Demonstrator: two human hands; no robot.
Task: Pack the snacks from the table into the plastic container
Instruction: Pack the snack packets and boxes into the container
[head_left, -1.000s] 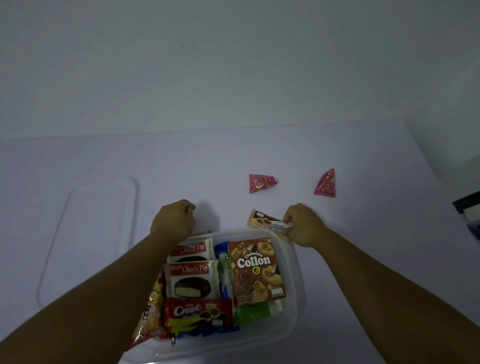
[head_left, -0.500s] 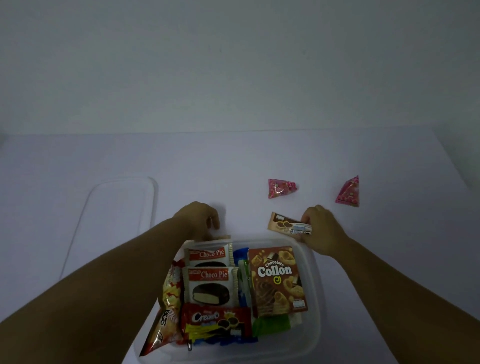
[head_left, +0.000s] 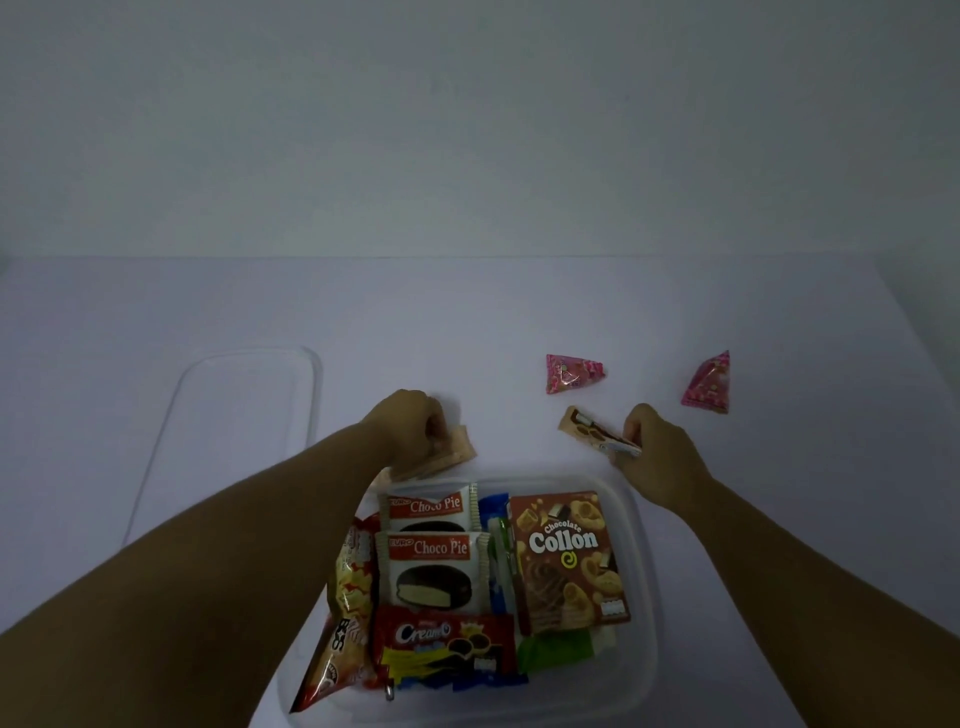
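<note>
A clear plastic container (head_left: 641, 582) sits near the table's front, filled with snacks: two Choco Pie packs (head_left: 434, 564), a Collon box (head_left: 569, 558), a Creamo pack (head_left: 441, 642) and an orange bag (head_left: 348, 613). My left hand (head_left: 410, 426) is closed on a beige wafer packet (head_left: 452, 452) just beyond the container's far rim. Right of the container's far corner, my right hand (head_left: 657, 454) grips a small brown biscuit packet (head_left: 592, 434). Two pink triangular candy packets lie on the table, one (head_left: 571, 371) beyond the biscuit packet, the other (head_left: 707, 384) further right.
The container's clear lid (head_left: 228, 415) lies flat on the white table (head_left: 467, 312) to the left. A plain wall rises behind the table's far edge.
My left hand has lifted the beige wafer packet into view at the container's far rim. My right hand has tilted the brown biscuit packet and raised it slightly.
</note>
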